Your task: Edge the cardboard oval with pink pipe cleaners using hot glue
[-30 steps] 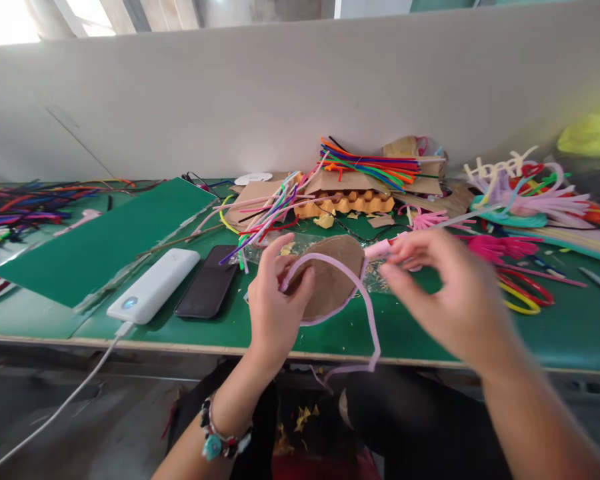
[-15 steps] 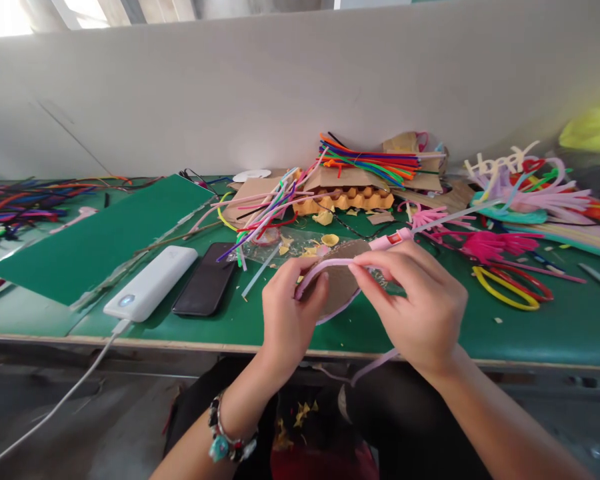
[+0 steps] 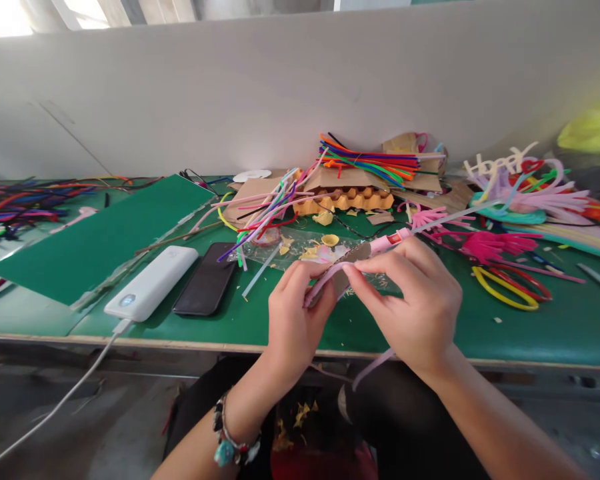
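Note:
My left hand point(image 3: 300, 313) pinches a piece of brown cardboard point(image 3: 357, 255) with a curved edge. A lilac pipe cleaner point(image 3: 325, 283) runs along that edge, under my left thumb and fingers. My right hand point(image 3: 410, 300) is closed, its thumb and forefinger pinching the same pipe cleaner at the top of the cardboard. A loose lilac length point(image 3: 375, 368) hangs below my right hand, over the lap. Just above the right knuckles shows a pink glue gun point(image 3: 391, 240) with a long glue stick point(image 3: 450, 217) out its back; whether the right hand grips it is hidden.
A white power bank point(image 3: 153, 283) with a cable and a black phone point(image 3: 205, 280) lie on the left of the green table point(image 3: 260, 327). Behind are an egg carton point(image 3: 350, 200), bundled pipe cleaners point(image 3: 370, 160) and scraps. Pink pipe-cleaner shapes point(image 3: 485, 247) lie right.
The cardboard has tilted, so its face shows more edge-on and less of it is visible. My left hand has shifted slightly right, closer to the right hand. Both keep their pinch.

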Available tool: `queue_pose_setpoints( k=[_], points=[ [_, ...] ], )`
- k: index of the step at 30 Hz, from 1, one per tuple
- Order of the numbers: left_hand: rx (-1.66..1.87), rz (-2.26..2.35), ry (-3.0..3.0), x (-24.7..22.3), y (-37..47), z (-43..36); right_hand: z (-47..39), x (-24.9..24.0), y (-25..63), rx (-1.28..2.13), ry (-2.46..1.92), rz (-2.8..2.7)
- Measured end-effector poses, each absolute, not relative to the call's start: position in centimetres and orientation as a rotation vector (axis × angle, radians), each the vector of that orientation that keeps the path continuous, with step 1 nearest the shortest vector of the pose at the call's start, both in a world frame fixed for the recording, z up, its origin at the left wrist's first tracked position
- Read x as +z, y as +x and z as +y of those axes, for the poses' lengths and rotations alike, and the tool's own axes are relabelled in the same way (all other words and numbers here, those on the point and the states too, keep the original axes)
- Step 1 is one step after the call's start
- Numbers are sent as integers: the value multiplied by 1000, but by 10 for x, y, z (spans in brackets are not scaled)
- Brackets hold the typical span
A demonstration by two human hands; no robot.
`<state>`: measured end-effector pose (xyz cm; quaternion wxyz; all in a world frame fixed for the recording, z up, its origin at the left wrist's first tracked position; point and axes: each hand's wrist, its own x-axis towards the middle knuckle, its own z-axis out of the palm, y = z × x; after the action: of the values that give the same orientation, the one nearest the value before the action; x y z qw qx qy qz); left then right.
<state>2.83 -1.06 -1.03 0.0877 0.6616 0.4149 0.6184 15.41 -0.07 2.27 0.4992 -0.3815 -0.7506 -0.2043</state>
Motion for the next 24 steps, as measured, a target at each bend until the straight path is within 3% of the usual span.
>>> queue_pose_setpoints(
  k=[24],
  points=[
    [1951, 1162, 2110, -11, 30, -13, -3, 28, 164, -310, -954, -1772]
  ],
)
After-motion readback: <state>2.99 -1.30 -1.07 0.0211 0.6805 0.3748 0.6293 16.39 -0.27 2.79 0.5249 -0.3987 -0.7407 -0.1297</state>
